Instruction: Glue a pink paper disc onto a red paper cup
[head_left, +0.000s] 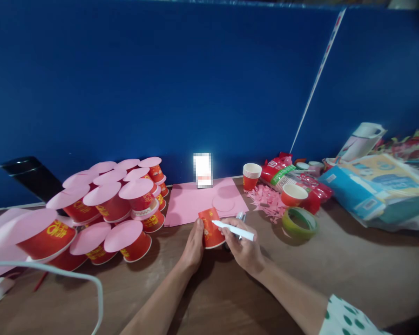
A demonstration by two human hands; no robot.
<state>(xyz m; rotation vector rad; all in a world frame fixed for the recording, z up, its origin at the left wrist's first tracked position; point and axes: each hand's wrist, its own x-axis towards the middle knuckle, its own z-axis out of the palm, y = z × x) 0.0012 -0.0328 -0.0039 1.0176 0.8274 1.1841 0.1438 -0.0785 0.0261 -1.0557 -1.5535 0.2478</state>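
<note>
At the near middle of the table, my left hand [193,249] is closed around the side of a red paper cup [212,232], whose white rim faces down toward me. My right hand [245,250] pinches a white marker [235,230], its tip at the cup's printed side. Behind the right hand, a grey object [242,216] shows only in part; I cannot make out what it is. Just beyond the cup lie pink paper sheets [188,204], with a round pink paper disc [223,202] on top.
On the left stand several upturned red cups [115,207] topped with pink discs, near a black cylinder [28,174] and a white cable [80,274]. A lit phone [203,170] stands behind the sheets. At right are stacked cups [251,174], pink paper scraps [268,200], green tape [300,224] and packages [366,186].
</note>
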